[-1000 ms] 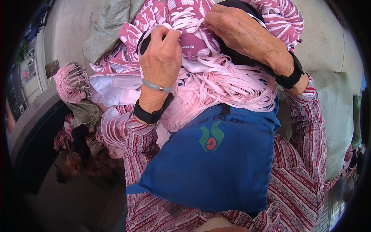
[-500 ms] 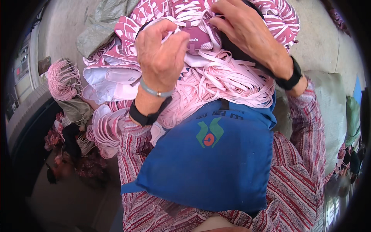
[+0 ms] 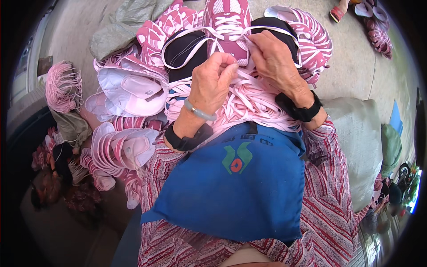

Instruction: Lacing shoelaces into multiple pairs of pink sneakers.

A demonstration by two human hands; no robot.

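Note:
A magenta and white shoe upper (image 3: 229, 48) lies over my black-clad knees, with a pale pink shoelace (image 3: 184, 62) threaded through its upper part. One part of the lace loops out to the left over the dark cloth. My left hand (image 3: 211, 82) is closed in a pinch just below the upper, on the lace by the look of it. At the upper's right edge, my right hand (image 3: 273, 60) pinches another stretch of the lace between thumb and fingers. A heap of loose pale pink laces (image 3: 255, 100) fills my lap beneath both hands, over a blue apron (image 3: 231, 187).
Nested stacks of pink shoe uppers stand at the left (image 3: 133, 89) and right (image 3: 313, 42). A bundle of pink laces (image 3: 63, 86) hangs further left. A grey-green sack (image 3: 118, 38) lies at the far left, a pale sack (image 3: 356, 142) at the right. Someone's sandaled foot (image 3: 338, 13) shows at the top right.
Both hands have moved down and closer together over the upper. The lace loop on the left now shows wide, and more of the upper is uncovered. The view has shifted slightly.

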